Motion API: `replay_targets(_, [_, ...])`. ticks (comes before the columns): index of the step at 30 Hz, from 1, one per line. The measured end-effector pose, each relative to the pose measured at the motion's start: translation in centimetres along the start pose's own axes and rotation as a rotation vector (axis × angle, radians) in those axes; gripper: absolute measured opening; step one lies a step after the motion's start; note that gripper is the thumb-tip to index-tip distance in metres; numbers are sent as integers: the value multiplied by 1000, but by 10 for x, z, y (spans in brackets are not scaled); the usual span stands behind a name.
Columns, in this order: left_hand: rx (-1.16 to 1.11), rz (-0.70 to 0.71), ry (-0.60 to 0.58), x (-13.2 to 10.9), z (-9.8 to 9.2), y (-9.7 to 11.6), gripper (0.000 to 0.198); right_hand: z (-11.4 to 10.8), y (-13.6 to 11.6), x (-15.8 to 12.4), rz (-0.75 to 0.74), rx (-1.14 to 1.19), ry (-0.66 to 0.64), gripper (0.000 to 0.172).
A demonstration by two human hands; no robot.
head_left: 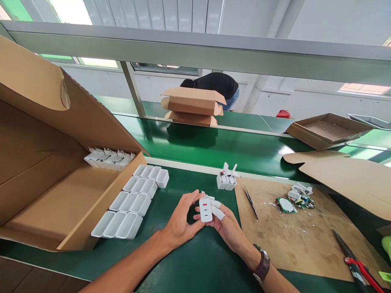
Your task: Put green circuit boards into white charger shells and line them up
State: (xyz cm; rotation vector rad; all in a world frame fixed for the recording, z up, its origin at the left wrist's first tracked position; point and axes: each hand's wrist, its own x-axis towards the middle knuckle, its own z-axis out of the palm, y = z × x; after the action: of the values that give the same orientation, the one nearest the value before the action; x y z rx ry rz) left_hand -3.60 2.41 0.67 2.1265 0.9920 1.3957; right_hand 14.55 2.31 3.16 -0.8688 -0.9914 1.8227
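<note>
Both hands meet over the green table near its front. My right hand (227,226), with white finger cots on two fingers and a watch on the wrist, holds a white charger (205,209) whose port face with a red mark points up. My left hand (180,219) curls around the charger's left side, fingertips touching it. Rows of empty white charger shells (131,203) lie left of my hands beside a large open cardboard box (45,179), which holds a row of white chargers (108,158).
Two white shells with loose parts (227,179) stand behind my hands. A cardboard mat (293,236) at right carries tweezers (250,199), circuit board scraps (295,199) and red-handled cutters (357,264). Stacked boxes (192,106), a flat tray box (326,130) and a bent-over person (218,85) lie beyond.
</note>
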Motion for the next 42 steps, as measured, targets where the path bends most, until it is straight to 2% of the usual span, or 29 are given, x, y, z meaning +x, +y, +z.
replay_targets(18, [-27, 2, -1, 0, -1, -1, 81, -1, 4, 1, 4, -37, 13, 44])
replay_targets(21, [-4, -66, -22, -2, -1, -1, 89, -8, 5, 1, -157, -222, 135, 42])
replay_targets(24, [35, -188, -61, -5, -1, -1, 103, -19, 5, 2, -479, -628, 240, 26])
replay_targets(26, [40, -246, -90, -7, 1, -3, 112, -25, 5, 3, -678, -905, 209, 23])
replay_targets(29, [24, -321, -144, -8, 4, -4, 128, -27, 4, 3, -831, -1133, 129, 35])
replay_targets(32, [19, -373, -186, -7, 4, -3, 135, -25, 0, 2, -925, -1168, 154, 41])
replay_targets(35, [12, -370, -176, -6, 4, 0, 135, -24, -3, 1, -985, -1170, 193, 44])
replay_targets(39, [-18, -432, -172, -7, 8, 0, 134, -28, -1, 4, -895, -1184, 98, 37])
replay_targets(42, [-19, -479, -187, -8, 12, -1, 132, -29, 4, 7, -824, -1110, 136, 30])
